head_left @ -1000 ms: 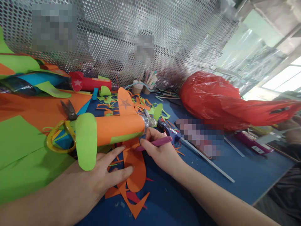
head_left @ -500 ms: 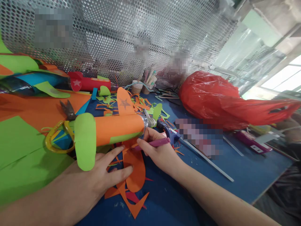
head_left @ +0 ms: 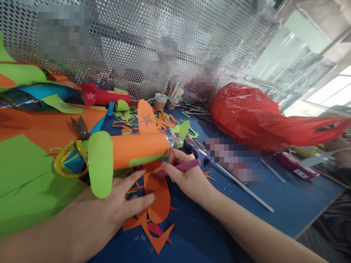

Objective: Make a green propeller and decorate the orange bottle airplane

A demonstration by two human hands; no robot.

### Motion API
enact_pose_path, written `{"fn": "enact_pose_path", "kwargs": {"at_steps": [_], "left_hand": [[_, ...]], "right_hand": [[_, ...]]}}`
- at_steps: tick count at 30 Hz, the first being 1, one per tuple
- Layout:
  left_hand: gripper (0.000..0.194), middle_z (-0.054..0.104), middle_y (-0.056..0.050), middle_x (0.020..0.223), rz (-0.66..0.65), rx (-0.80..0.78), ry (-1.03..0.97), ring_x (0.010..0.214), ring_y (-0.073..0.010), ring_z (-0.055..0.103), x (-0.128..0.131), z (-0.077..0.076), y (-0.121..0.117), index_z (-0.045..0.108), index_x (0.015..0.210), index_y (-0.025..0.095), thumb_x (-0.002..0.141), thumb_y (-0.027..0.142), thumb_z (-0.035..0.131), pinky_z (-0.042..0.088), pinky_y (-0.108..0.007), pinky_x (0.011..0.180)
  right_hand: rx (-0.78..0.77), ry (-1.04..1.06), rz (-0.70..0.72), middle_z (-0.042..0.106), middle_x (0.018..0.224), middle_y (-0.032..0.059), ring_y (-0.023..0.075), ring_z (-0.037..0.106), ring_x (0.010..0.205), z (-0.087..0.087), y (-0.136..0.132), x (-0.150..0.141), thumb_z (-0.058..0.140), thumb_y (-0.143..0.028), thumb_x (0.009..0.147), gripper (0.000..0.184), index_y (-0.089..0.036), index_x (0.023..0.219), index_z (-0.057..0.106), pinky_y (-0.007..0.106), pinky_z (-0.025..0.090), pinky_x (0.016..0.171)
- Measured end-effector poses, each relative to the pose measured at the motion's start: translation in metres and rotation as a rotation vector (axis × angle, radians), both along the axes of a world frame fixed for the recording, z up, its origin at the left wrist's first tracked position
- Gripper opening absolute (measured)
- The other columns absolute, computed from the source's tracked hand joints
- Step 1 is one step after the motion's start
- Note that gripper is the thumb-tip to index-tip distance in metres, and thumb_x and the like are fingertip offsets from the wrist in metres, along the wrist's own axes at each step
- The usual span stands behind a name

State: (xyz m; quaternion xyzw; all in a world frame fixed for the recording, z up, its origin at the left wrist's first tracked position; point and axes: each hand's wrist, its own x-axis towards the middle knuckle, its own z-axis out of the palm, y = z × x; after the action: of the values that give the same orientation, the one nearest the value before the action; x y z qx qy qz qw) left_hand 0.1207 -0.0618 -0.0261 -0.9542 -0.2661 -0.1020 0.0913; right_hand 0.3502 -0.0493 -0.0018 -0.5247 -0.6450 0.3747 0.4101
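Note:
A toy plane (head_left: 142,146), a clear bottle wrapped in orange paper, lies on the blue table with its neck to the right. One orange wing (head_left: 146,118) with a dark star stands up on the far side. The near orange wing (head_left: 159,202) lies towards me. My left hand (head_left: 115,202) rests on it, fingers spread, thumb and fingertips pressing the paper. My right hand (head_left: 188,179) pinches a purple marker (head_left: 189,165), its tip at the near wing beside the body. A green paper tail piece (head_left: 100,164) stands over my left wrist side.
Yellow-handled scissors (head_left: 79,146) lie on orange and green paper sheets (head_left: 24,175) at left. Paper scraps (head_left: 161,239) litter the table. Behind stand cups of sticks (head_left: 159,101), a red plastic bag (head_left: 244,113) and a perforated metal screen (head_left: 123,44). A glue gun (head_left: 201,153) lies right of the plane.
The marker in my right hand has shifted slightly down and right over the near wing. My left hand stays on the wing. The view has moved a little.

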Motion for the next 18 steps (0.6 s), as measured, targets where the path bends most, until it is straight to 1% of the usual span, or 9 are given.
{"fn": "enact_pose_path", "kwargs": {"at_steps": [5, 7, 10, 14, 18], "left_hand": [[0.069, 0.051, -0.004, 0.142, 0.008, -0.033, -0.026, 0.101, -0.0265, 0.066, -0.0016, -0.0041, -0.0001, 0.051, 0.133, 0.043, 0.076, 0.005, 0.044, 0.051, -0.038, 0.082], [0.069, 0.049, -0.004, 0.143, 0.000, -0.037, -0.028, 0.101, -0.0270, 0.066, -0.0016, -0.0052, 0.0001, 0.050, 0.134, 0.044, 0.076, 0.005, 0.044, 0.052, -0.038, 0.081], [0.068, 0.051, -0.006, 0.142, -0.002, -0.026, -0.004, 0.097, -0.0270, 0.068, -0.0011, -0.0042, 0.0006, 0.050, 0.134, 0.044, 0.077, 0.007, 0.046, 0.053, -0.038, 0.078], [0.068, 0.053, -0.010, 0.140, -0.007, -0.003, 0.003, 0.095, -0.0269, 0.069, -0.0001, -0.0015, 0.0011, 0.052, 0.131, 0.042, 0.074, 0.006, 0.046, 0.055, -0.037, 0.076], [0.068, 0.052, -0.010, 0.141, -0.001, -0.008, -0.008, 0.097, -0.0276, 0.068, -0.0003, -0.0022, 0.0001, 0.051, 0.132, 0.042, 0.074, 0.007, 0.047, 0.055, -0.037, 0.076]], "right_hand": [[-0.020, 0.007, 0.019, 0.044, 0.053, -0.0082, 0.0109, 0.053, 0.054, 0.0014, -0.0004, -0.0007, 0.054, -0.018, 0.079, 0.023, -0.022, 0.064, 0.037, 0.022, 0.035, 0.050], [-0.015, 0.002, 0.014, 0.044, 0.053, -0.0078, 0.0123, 0.057, 0.057, 0.0012, -0.0004, -0.0007, 0.054, -0.018, 0.079, 0.023, -0.022, 0.064, 0.038, 0.022, 0.035, 0.050], [-0.033, 0.014, 0.035, 0.045, 0.054, -0.0076, 0.0133, 0.060, 0.059, 0.0004, -0.0002, -0.0004, 0.055, -0.019, 0.080, 0.024, -0.022, 0.063, 0.037, 0.021, 0.036, 0.050], [-0.025, 0.012, 0.024, 0.045, 0.055, -0.0077, 0.0122, 0.059, 0.057, 0.0002, -0.0003, -0.0003, 0.055, -0.019, 0.080, 0.024, -0.022, 0.064, 0.038, 0.021, 0.036, 0.051], [-0.020, 0.003, 0.026, 0.045, 0.055, -0.0076, 0.0115, 0.056, 0.056, 0.0005, -0.0003, -0.0004, 0.055, -0.020, 0.081, 0.024, -0.022, 0.064, 0.038, 0.022, 0.038, 0.052]]}}
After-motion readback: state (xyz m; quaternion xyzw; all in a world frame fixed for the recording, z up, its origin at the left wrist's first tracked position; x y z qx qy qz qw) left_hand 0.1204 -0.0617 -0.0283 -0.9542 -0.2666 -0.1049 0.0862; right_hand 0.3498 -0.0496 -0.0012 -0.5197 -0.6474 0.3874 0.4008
